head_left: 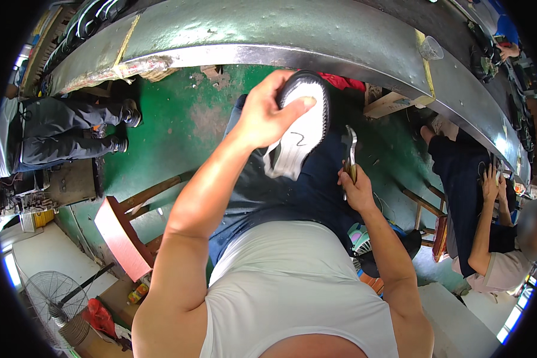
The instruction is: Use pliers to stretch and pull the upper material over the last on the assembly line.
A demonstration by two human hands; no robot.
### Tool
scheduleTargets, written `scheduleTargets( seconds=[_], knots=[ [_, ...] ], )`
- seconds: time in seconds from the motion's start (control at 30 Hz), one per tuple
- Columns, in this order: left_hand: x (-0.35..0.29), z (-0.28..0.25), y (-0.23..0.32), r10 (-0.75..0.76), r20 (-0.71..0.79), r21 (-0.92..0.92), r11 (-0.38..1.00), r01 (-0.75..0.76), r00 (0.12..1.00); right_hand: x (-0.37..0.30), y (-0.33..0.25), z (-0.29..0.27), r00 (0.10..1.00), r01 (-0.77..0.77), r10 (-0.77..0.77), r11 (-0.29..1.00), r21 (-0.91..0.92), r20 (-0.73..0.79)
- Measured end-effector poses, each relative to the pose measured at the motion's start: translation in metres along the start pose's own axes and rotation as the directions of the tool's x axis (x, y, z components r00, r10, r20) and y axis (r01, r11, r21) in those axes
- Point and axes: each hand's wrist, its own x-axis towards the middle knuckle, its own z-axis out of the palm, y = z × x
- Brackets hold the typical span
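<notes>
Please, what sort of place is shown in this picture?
Probably a shoemaking workshop: the left hand holds a shoe part, the right hand a hand tool, and a long metal-topped bench stands ahead.

Left hand (261,121): grips the black-edged shoe piece (301,128), thumb on its white face
Right hand (357,188): holds a metal tool (352,154), right of the shoe piece
Metal bench (268,30): beyond the shoe piece
</notes>
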Motion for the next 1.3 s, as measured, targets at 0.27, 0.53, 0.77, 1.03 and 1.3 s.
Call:
scheduleTargets(
  seconds=[0.27, 0.53, 0.77, 1.03, 1.3],
  knots=[
    [-0.055, 0.009, -0.154, -0.799, 0.095, -0.265, 0.554, 0.789, 0.593, -0.002, -0.045, -0.021, 0.942, 0.187, -0.069, 0.921, -0.342, 0.329],
    [-0.105, 0.023, -0.152, -0.603, 0.000, -0.057, 0.797, 0.602, 0.798, 0.025, -0.107, -0.002, 0.871, 0.282, 0.136, 0.648, -0.708, 0.472],
    [-0.118, 0.018, -0.144, -0.666, 0.046, -0.394, 0.672, 0.626, 0.744, 0.035, -0.092, 0.024, 0.819, 0.197, 0.195, 0.787, -0.584, 0.540],
    [-0.079, 0.019, -0.131, -0.728, 0.086, -0.315, 0.627, 0.712, 0.680, -0.004, -0.031, 0.064, 0.927, -0.233, 0.250, 0.968, -0.092, 0.279],
    [-0.064, 0.035, -0.131, -0.780, -0.048, -0.184, 0.621, 0.762, 0.624, 0.024, -0.039, -0.016, 0.623, -0.698, 0.310, 0.636, 0.330, 0.718]
  ],
)
